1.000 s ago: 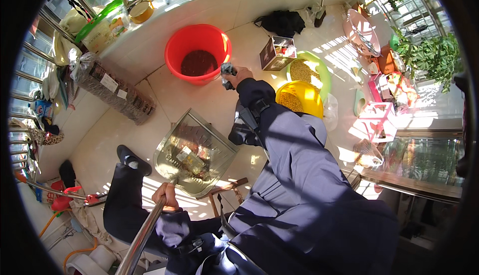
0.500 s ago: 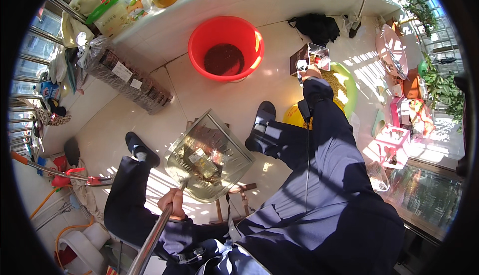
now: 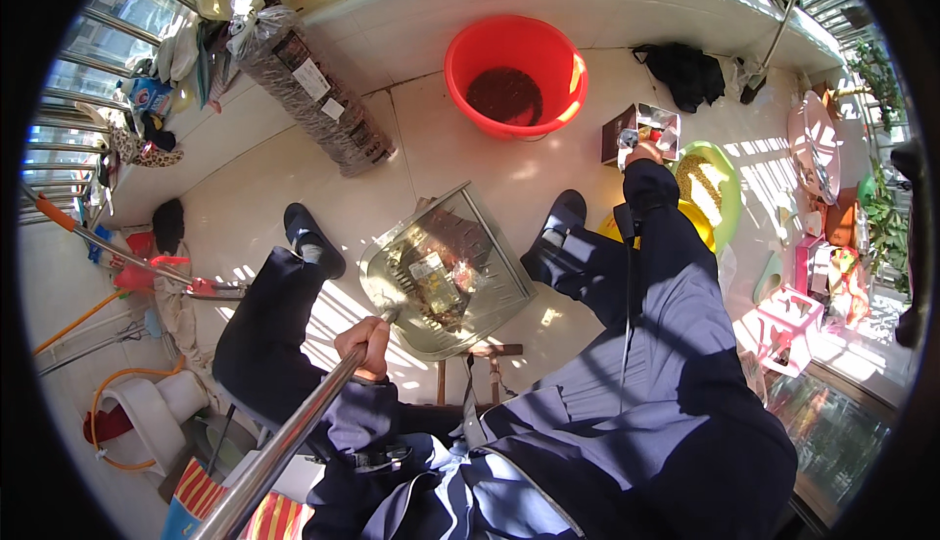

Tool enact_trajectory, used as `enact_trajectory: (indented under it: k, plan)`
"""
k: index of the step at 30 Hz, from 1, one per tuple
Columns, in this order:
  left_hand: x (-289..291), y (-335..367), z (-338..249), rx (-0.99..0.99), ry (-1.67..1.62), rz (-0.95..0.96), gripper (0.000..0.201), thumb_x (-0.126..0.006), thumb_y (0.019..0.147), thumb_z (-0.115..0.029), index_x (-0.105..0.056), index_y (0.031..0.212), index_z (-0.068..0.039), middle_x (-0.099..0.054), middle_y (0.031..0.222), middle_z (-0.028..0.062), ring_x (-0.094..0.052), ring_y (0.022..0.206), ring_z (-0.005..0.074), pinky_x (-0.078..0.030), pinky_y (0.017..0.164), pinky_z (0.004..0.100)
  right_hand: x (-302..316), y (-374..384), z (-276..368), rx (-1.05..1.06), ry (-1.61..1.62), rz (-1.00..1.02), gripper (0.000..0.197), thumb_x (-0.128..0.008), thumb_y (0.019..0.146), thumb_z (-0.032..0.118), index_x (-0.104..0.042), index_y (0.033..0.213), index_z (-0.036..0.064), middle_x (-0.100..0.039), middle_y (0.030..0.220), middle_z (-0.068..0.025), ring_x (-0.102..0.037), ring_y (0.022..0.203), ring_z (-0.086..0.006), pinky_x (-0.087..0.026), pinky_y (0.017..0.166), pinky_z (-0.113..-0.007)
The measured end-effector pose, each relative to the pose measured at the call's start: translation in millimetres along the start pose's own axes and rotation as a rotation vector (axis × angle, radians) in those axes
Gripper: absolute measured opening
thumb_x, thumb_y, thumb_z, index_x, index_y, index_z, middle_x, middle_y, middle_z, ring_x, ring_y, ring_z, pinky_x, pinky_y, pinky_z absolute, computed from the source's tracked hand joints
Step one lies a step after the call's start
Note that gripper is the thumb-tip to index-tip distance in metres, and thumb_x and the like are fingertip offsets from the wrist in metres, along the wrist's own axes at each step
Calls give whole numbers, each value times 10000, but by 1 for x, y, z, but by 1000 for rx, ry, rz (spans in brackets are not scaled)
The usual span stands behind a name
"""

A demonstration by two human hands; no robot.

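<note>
My left hand (image 3: 365,345) is closed round the metal pole of a dustpan (image 3: 509,290). This clear greenish pan rests tilted between my feet, with a crumpled transparent package (image 3: 438,290) and dark scraps inside. My right hand (image 3: 645,154) reaches past my right knee to a small open box (image 3: 668,129) with dark sides. Its fingers are closed at the box's near edge, partly hidden, beside a shiny silvery bit. Just behind it sits a green bowl (image 3: 729,183) of yellowish grains, and a yellow bowl (image 3: 693,219) is half covered by my sleeve.
A red bucket (image 3: 453,80) with dark material stands ahead. Left of it leans a plastic-wrapped bundle (image 3: 323,99). A black cloth bag (image 3: 682,75) lies at the far wall. A pink stool (image 3: 783,329) is on the right; an orange hose (image 3: 108,383) curls on the left.
The view has shifted, so most things appear farther right and a little higher. My left hand keeps its grip on the dustpan pole, and my right hand stays at the box.
</note>
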State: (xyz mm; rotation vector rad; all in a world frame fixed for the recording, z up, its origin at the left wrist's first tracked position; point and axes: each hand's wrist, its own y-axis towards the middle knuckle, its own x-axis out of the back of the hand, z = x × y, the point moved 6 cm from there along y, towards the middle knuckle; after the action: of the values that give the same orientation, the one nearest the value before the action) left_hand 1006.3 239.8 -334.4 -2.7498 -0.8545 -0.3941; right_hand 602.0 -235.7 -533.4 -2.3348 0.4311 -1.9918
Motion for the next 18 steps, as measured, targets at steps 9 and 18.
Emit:
enact_trajectory:
  k: [9,18]
  plan:
    - [50,-9,-18,-18,38,-142,372,-569,827,-228,-476,540,-12,-375,476,-15,-306,442,79,-232,429,276,-25,-157,76,302,227,71,418,-674,791,382,-639,984,13,-660,996,-184,-634,979,-324,-509,843,-397]
    - [137,-18,-57,-327,-434,-268,369,-506,865,-83,-331,540,-87,-324,485,12,-298,446,110,-278,462,272,-27,-250,153,710,383,76,236,-600,761,288,-666,788,63,-659,863,-148,-637,839,-320,-514,763,-393]
